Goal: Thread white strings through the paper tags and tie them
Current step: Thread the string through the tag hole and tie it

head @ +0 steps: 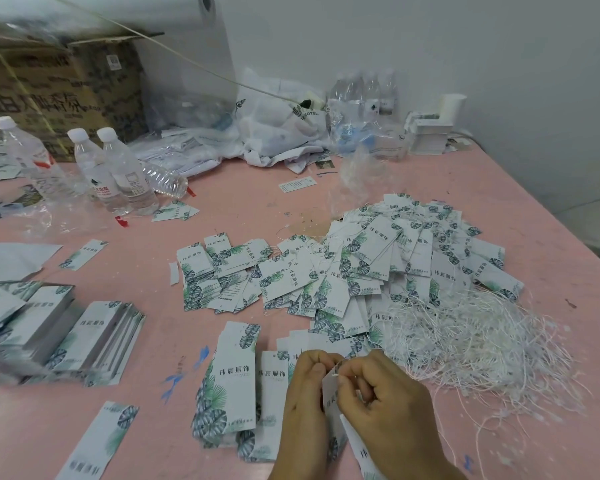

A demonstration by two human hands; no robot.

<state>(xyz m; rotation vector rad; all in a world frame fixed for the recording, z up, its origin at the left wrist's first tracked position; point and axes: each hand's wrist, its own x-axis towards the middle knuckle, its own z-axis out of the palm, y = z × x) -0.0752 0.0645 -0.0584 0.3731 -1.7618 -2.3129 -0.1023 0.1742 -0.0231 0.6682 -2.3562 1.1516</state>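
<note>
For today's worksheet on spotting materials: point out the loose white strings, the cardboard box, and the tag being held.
pile of white strings (471, 341), head view, middle of the tangle.
cardboard box (66, 98), head view, printed front face.
held paper tag (330, 396), head view, strip showing between the hands.

Leaf-printed tags (343, 271) beside tangled strings (471, 341)

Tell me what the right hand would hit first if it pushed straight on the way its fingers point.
The right hand points left at the held tag, so it would likely meet that first, with the left hand right behind it. Depth is hard to judge.
</note>
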